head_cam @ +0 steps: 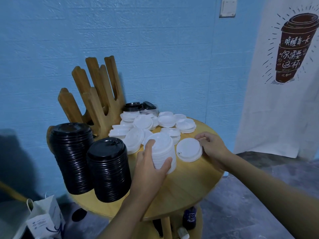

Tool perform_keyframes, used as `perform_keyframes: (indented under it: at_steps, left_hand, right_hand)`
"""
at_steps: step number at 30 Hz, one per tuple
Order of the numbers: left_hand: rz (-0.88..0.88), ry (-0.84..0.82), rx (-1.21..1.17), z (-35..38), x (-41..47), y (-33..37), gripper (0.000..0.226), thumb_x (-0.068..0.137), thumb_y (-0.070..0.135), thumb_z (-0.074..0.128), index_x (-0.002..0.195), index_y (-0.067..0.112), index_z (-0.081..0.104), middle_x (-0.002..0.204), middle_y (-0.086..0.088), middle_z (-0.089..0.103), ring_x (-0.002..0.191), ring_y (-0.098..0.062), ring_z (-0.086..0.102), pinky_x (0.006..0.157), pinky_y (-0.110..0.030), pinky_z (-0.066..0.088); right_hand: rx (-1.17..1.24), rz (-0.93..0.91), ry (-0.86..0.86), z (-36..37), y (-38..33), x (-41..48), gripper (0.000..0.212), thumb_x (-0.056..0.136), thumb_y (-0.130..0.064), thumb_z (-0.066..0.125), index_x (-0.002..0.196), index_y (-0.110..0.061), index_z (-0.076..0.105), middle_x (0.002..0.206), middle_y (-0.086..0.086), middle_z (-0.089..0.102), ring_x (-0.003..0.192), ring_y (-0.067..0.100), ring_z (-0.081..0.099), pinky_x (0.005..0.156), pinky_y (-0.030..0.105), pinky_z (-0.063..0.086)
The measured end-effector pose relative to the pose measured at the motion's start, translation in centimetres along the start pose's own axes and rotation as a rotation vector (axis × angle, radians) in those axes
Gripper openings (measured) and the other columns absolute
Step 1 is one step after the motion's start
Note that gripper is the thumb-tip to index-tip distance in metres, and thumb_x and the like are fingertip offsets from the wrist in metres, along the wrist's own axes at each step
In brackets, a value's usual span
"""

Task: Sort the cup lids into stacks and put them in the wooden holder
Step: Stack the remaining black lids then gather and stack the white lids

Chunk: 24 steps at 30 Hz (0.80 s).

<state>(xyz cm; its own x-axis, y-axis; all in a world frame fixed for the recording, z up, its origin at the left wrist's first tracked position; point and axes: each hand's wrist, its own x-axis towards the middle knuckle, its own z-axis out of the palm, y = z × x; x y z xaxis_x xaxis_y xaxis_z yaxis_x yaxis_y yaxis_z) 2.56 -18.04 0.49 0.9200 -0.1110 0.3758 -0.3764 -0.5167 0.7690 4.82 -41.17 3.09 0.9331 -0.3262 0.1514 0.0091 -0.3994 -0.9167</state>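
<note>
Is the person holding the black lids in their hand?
No, the left hand grips a stack of white lids, while the two black stacks stand apart from it on the round table.

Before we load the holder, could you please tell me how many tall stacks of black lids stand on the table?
2. The left black-lid stack stands before the wooden holder; the right black-lid stack beside it, nearer. None looks hidden.

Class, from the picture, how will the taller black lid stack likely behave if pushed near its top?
The taller black lid stack is tall for its base, so it may tip or shear apart. Being separate thin lids, it is likely light. It stands by the table edge, so lids might fall.
</note>
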Motion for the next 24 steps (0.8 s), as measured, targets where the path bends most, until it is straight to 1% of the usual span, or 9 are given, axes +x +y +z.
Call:
perform_keyframes:
  at_steps: [3,5,6,8,11,15,18,21,24]
  left_hand:
    - [0.01,0.001,0.016,0.0,0.0,0.0,0.066,0.089,0.049,0.066,0.141,0.048,0.025,0.138,0.005,0.041,0.117,-0.015,0.047,0.094,-0.031,0.044]
    - [0.015,0.002,0.014,0.0,0.0,0.0,0.066,0.09,0.048,0.066,0.142,0.046,0.026,0.139,0.005,0.04,0.116,-0.012,0.044,0.091,-0.028,0.04]
    - [0.016,0.001,0.012,0.0,0.0,0.0,0.067,0.09,0.048,0.066,0.142,0.047,0.025,0.139,0.005,0.04,0.116,-0.012,0.044,0.091,-0.027,0.039]
    - [0.019,0.002,0.011,0.0,0.0,-0.1,0.067,0.089,0.049,0.066,0.141,0.049,0.023,0.139,0.005,0.04,0.116,-0.013,0.045,0.092,-0.029,0.041]
    - [0.027,-0.015,0.005,0.0,0.0,0.0,0.067,0.089,0.049,0.065,0.14,0.051,0.021,0.139,0.006,0.038,0.112,-0.009,0.04,0.09,-0.028,0.037]
    - [0.031,-0.02,-0.024,-0.1,0.0,0.2,0.077,0.089,0.046,0.067,0.146,0.051,0.016,0.144,0.007,0.036,0.115,-0.005,0.036,0.094,-0.025,0.034]
    - [0.024,0.003,-0.063,-0.1,0.0,0.2,0.093,0.087,0.045,0.071,0.151,0.049,0.005,0.15,0.008,0.032,0.127,-0.004,0.033,0.102,-0.024,0.029]
    - [0.013,0.023,-0.082,0.0,0.1,0.0,0.103,0.085,0.045,0.074,0.153,0.042,-0.002,0.157,0.005,0.029,0.14,-0.013,0.032,0.11,-0.028,0.029]
    - [0.01,0.028,-0.079,0.2,0.2,0.0,0.107,0.084,0.044,0.075,0.155,0.036,-0.005,0.158,0.002,0.029,0.142,-0.015,0.032,0.11,-0.028,0.03]
  right_hand:
    - [-0.181,-0.073,-0.064,0.1,0.5,-0.5,0.024,0.101,-0.017,0.042,0.102,-0.015,0.066,0.101,-0.001,0.064,0.092,0.013,0.056,0.076,0.025,0.042]
    - [-0.219,-0.104,-0.115,0.2,0.8,-0.8,0.017,0.099,-0.022,0.049,0.102,-0.018,0.065,0.102,0.004,0.065,0.094,0.019,0.058,0.077,0.026,0.045]
    - [-0.263,-0.123,-0.131,0.3,1.0,-0.8,0.016,0.096,-0.027,0.054,0.105,-0.019,0.065,0.106,0.005,0.064,0.099,0.02,0.058,0.083,0.028,0.046]
    - [-0.406,-0.164,-0.155,0.3,1.5,-0.8,0.03,0.089,-0.043,0.061,0.114,-0.027,0.062,0.119,-0.005,0.056,0.114,0.016,0.052,0.101,0.034,0.042]
    - [-0.498,-0.191,-0.222,0.6,1.3,-1.0,0.059,0.067,-0.067,0.062,0.117,-0.037,0.058,0.129,-0.012,0.05,0.124,0.014,0.043,0.108,0.042,0.036]
    - [-0.527,-0.2,-0.294,0.9,1.0,-0.9,0.049,0.074,-0.051,0.073,0.118,-0.038,0.055,0.131,-0.014,0.048,0.126,0.012,0.043,0.111,0.041,0.032]
    - [-0.435,-0.217,-0.167,0.8,0.9,-0.9,0.044,0.075,-0.041,0.078,0.113,-0.034,0.056,0.123,-0.009,0.047,0.12,0.011,0.047,0.106,0.032,0.035]
    - [-0.218,-0.27,0.021,0.6,-0.6,-1.4,0.04,0.074,-0.033,0.082,0.107,-0.029,0.06,0.118,-0.007,0.047,0.115,0.009,0.047,0.095,0.021,0.034]
    - [-0.118,-0.376,0.048,0.7,-3.4,-2.3,0.034,0.077,-0.033,0.08,0.106,-0.03,0.061,0.112,-0.015,0.047,0.113,0.006,0.048,0.097,0.021,0.035]
